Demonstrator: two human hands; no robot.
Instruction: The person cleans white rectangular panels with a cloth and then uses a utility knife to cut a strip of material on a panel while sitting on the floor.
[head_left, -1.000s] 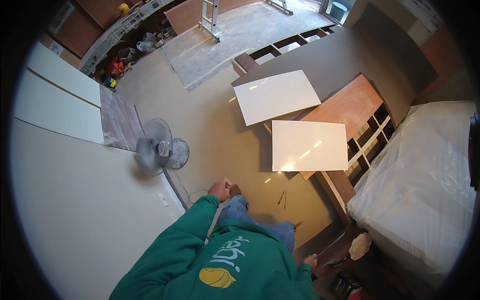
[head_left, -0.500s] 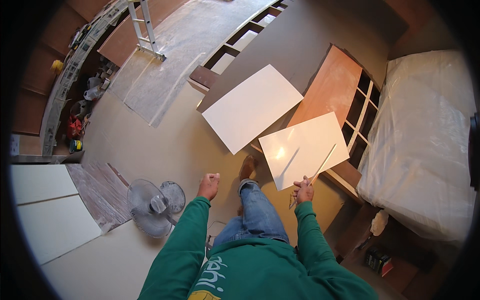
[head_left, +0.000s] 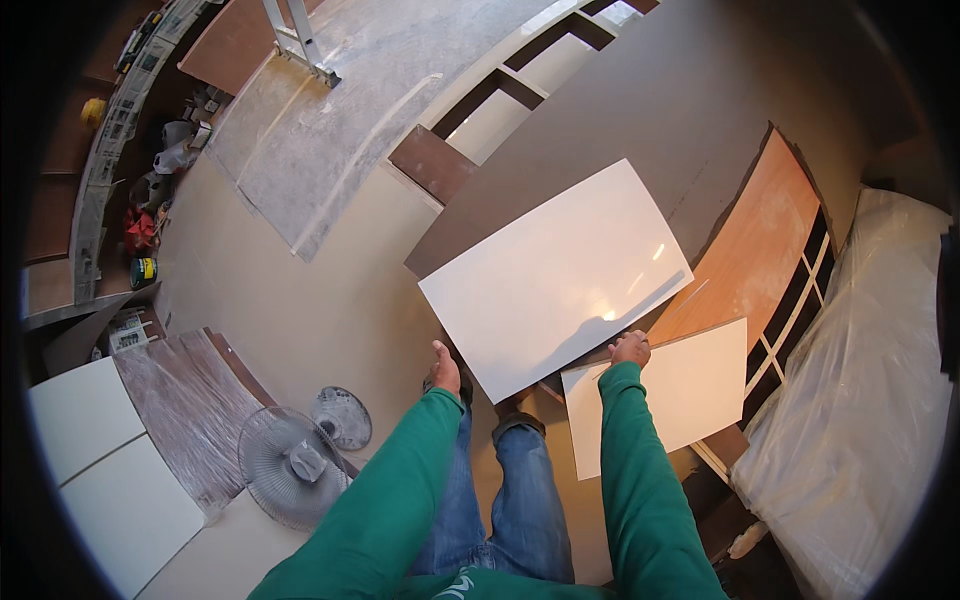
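A white glossy rectangular panel [head_left: 540, 290] lies tilted ahead of me, with light spots and a dark reflection on its face. Near its lower-left edge is my left hand [head_left: 445, 370], fingers stretched out and holding nothing I can see; contact with the edge is unclear. My right hand [head_left: 629, 348] is closed at the panel's lower right edge. A thin pale stick [head_left: 692, 292] extends from its fingers, though partly hard to make out. A second white panel [head_left: 685, 390] lies beneath the right hand and forearm.
A brown board surface [head_left: 590, 130] and a reddish wooden frame [head_left: 745, 250] bear the panels. Plastic sheeting covers a bulky item [head_left: 850, 370] at right. Left of me stand a fan [head_left: 295, 465] and white panels [head_left: 85, 420]. A ladder [head_left: 300, 45] stands far left.
I have stepped and leaned closer to the first panel. Both hands have moved forward to its near edge. The left fingers have straightened from a curl; the stick in the right hand now points rightward.
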